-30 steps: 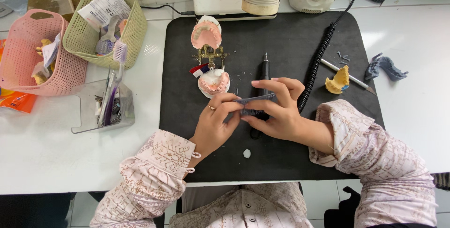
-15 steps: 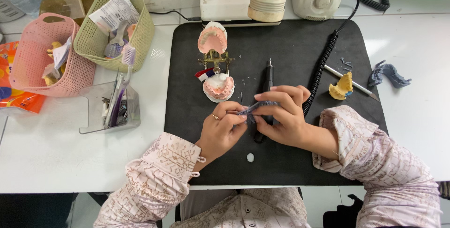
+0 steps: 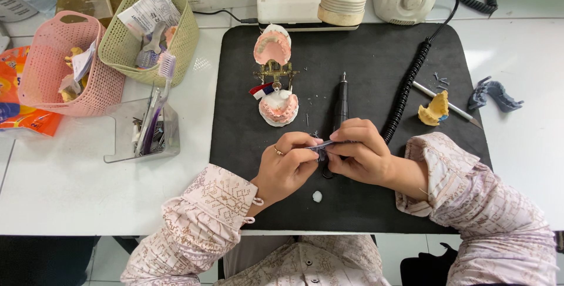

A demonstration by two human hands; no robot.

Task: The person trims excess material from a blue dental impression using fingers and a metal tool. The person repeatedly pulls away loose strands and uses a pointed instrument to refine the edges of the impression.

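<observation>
On black mat (image 3: 364, 203), L hand (image 3: 288, 165) & R hand (image 3: 361, 154) fingers pinch small grey piece (image 3: 322, 144) btwn them.

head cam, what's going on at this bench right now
A person sits at a white table with a black mat on it. Both hands meet over the mat's near half: the left hand and right hand pinch a small grey-blue piece between their fingertips. A black handpiece lies on the mat just beyond them. Farther back stands a brass articulator with pink denture models. A pink basket and a green basket sit to the left.
</observation>
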